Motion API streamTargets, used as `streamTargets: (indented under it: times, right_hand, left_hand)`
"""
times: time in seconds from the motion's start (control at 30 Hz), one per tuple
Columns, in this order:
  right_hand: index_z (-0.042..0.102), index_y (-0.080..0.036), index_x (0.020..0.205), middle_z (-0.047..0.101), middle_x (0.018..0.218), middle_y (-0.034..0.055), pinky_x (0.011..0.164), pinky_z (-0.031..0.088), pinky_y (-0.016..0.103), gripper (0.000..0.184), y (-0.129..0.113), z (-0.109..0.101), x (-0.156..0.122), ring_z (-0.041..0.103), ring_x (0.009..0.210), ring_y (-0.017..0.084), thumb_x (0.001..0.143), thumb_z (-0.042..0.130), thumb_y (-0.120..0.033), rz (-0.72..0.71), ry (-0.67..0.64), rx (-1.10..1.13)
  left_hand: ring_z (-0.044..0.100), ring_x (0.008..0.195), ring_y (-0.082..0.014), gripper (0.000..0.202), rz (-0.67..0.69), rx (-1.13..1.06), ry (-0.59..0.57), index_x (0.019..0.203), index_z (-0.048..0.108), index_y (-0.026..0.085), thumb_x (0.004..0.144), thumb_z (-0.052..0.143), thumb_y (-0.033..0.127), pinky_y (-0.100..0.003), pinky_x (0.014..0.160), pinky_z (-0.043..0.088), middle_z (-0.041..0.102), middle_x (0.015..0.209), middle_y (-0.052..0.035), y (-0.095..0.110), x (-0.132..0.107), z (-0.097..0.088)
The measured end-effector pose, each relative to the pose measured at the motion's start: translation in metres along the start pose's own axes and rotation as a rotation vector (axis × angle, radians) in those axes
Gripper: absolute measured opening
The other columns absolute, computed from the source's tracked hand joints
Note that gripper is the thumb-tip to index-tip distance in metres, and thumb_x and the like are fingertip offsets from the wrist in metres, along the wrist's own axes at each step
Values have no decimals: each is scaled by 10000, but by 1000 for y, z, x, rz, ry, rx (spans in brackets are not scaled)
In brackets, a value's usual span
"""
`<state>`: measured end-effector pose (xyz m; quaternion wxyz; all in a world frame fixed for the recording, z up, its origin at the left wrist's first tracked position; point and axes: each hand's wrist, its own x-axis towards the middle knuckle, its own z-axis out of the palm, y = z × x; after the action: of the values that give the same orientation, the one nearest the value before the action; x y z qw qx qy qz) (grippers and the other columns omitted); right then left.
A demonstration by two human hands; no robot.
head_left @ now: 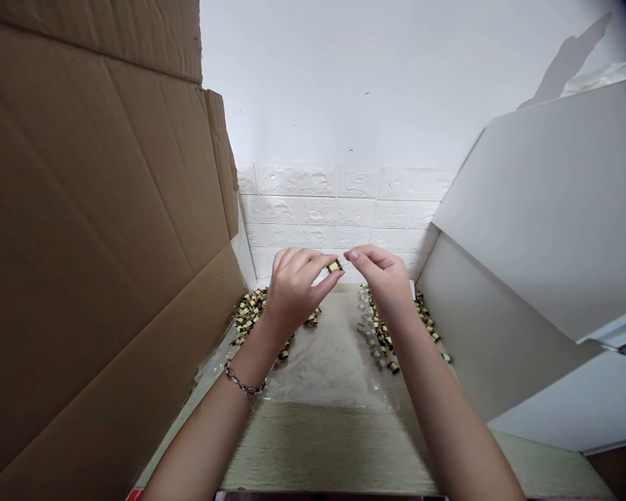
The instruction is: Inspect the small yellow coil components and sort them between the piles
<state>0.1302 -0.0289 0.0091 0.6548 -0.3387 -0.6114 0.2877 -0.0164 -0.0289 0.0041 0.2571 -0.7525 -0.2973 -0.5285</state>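
Between the thumb and forefinger of my left hand (298, 282) is a small transformer (334, 266), yellow in the middle with black ends and thin metal pins. My right hand (378, 270) is closed in a pinch just right of it, at what looks like a fine wire end; the thing between those fingertips is too small to make out. Below my left hand lies a pile of similar yellow-and-black transformers (250, 309). Another heap of transformers (392, 366) lies under and beside my right forearm, partly hidden by it.
A clear plastic sheet (323, 369) covers part of the pale wooden table (323, 445). A tall brown cardboard panel (94, 229) stands at the left, white panels (501, 299) at the right. Behind is a white wall with brick-pattern covering (313, 209).
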Motion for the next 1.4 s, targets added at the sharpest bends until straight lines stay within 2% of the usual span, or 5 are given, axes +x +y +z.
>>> streamTargets:
  times: [0.5, 0.87, 1.2, 1.4]
  right_hand:
    - [624, -178, 648, 609, 667, -21, 721, 397, 257, 149, -4, 0, -1, 544, 712, 120, 701, 592, -314, 5, 18, -67]
    - [579, -169, 599, 582, 654, -17, 698, 397, 259, 145, -11, -2, -1, 526, 688, 119, 689, 589, -282, -26, -42, -196]
    - [614, -174, 618, 608, 692, -6, 730, 401, 269, 140, -10, -6, 0, 550, 731, 126, 694, 600, -291, -10, -107, -163]
    - [629, -185, 600, 607, 729, 3, 766, 403, 290, 117, -9, -6, 1, 551, 766, 136, 672, 626, -277, -34, -88, -141]
  left_hand:
    - [527, 740, -130, 169, 3, 7, -1, 872, 591, 202, 727, 587, 288, -278, 708, 360, 612, 752, -1, 0, 0, -1]
    - [521, 736, -134, 166, 9, 19, -31, 872, 597, 205, 740, 568, 302, -286, 709, 350, 617, 746, -3, 0, -1, 0]
    - [517, 744, -136, 167, 11, 16, -59, 884, 595, 207, 752, 552, 302, -288, 717, 347, 615, 750, -7, 0, -1, 1]
    - [514, 743, -133, 170, 22, 31, -70, 888, 596, 207, 749, 558, 297, -287, 720, 345, 615, 754, -1, -1, -2, 1]
